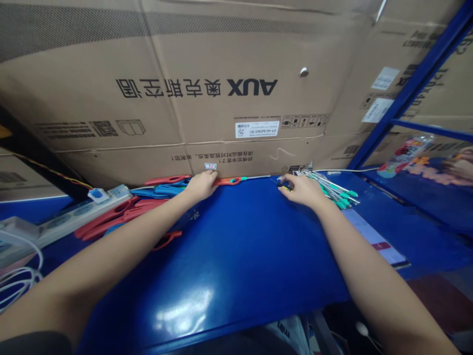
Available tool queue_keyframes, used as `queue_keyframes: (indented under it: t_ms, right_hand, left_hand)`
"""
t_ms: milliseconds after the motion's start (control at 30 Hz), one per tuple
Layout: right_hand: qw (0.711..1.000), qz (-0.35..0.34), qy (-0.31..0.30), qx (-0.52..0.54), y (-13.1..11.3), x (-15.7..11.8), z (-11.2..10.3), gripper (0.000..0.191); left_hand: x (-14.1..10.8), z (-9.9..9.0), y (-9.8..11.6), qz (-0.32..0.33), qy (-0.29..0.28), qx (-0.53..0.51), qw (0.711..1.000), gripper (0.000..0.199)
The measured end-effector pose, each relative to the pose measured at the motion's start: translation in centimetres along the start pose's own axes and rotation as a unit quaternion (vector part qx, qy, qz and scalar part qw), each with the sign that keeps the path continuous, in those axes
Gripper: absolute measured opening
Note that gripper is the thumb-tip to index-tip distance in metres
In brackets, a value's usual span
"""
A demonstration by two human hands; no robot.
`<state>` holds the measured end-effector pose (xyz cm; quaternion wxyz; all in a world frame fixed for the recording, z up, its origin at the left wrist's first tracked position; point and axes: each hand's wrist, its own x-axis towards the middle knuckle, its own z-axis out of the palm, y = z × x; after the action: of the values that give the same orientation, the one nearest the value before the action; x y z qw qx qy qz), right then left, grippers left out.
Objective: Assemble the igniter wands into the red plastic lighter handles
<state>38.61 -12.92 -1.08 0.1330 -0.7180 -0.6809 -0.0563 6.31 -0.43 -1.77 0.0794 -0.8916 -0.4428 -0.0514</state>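
Shows, along the back of a blue tabletop (254, 246), the left hand (202, 186) with thumb and fingers clamped on an orange rod-tipped tool (228, 181), its green collar and thin metal rod directed toward the right hand (303, 190). Depicts the latter with thumb and forefinger curled around a small dark-and-yellow piece (287, 187), just beside green-ended metal rods (342, 193); cannot tell whether pressed together on it. Includes red and blue handles (140, 209) near a power strip (83, 210) at left, a phone (373, 236) at right, and an inverted carton (192, 118) behind.
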Motion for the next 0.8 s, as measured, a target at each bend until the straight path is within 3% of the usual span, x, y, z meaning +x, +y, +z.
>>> queue_keyframes:
  t_ms: [233,433,600,800]
  right_hand:
    - [0.994,0.056,-0.086,-0.038,0.4,0.3,0.8,0.039]
    - [0.988,0.088,-0.114,-0.049,0.1,0.3,0.4,0.046]
    - [0.996,0.013,-0.09,-0.013,-0.9,-0.1,-0.2,0.039]
    - [0.988,-0.121,-0.079,0.044,-3.0,-0.8,0.8,0.041]
  left_hand:
    - [-3.1,-2.1,0.5,-0.003,0.064,0.008,0.998,0.024]
    - [-5.1,-3.9,-3.5,-0.117,0.085,0.044,0.989,0.034]
    - [-5.7,-3.7,-6.5,-0.19,0.05,0.063,0.978,0.028]
    - [-5.8,-3.2,-7.9,-0.162,-0.007,0.075,0.984,0.033]
